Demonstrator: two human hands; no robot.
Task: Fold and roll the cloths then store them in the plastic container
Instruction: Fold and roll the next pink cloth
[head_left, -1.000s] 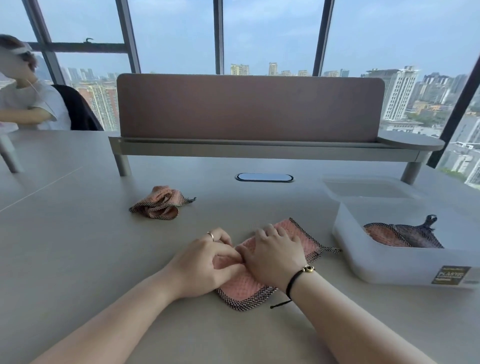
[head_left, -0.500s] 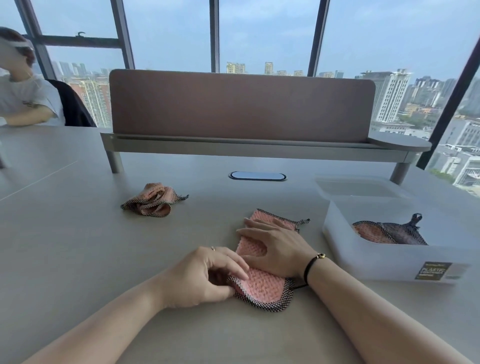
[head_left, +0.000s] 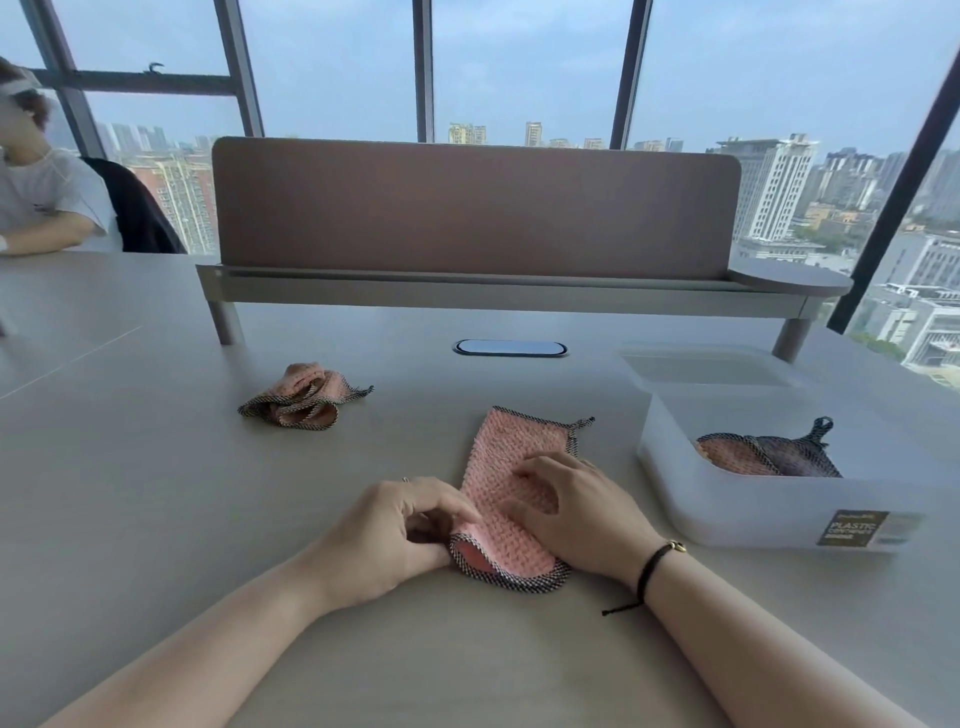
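Head view puts the pink cloth (head_left: 511, 483) right in front of you on the desk (head_left: 156, 493), folded lengthwise into a narrow strip that runs away from you, its hanging loop at the far right corner. Your left hand (head_left: 387, 535) pinches the near left edge, where the dark-trimmed hem curls up and shows the layer beneath; the grip there is closed on the cloth's edge. Your right hand (head_left: 582, 509) lies on the strip with fingers bent, pressing it down rather than clasping it, so count that grip as released.

You look to be at the end of folding and about to roll. The next move calls for tucking that curled near end tight and turning it over itself toward the far end, both hands keeping the layers aligned so the trim doesn't splay out.

To your right, close by, stands the plastic container (head_left: 779, 514), open, with one cloth (head_left: 763, 454) already inside, pink and dark grey with its loop sticking up. What appears to be the lid (head_left: 706, 366) lies just behind it. Further off on your left, a second pink cloth (head_left: 301, 397) sits crumpled and not yet folded. Another person (head_left: 36, 197) sits at the far left edge.
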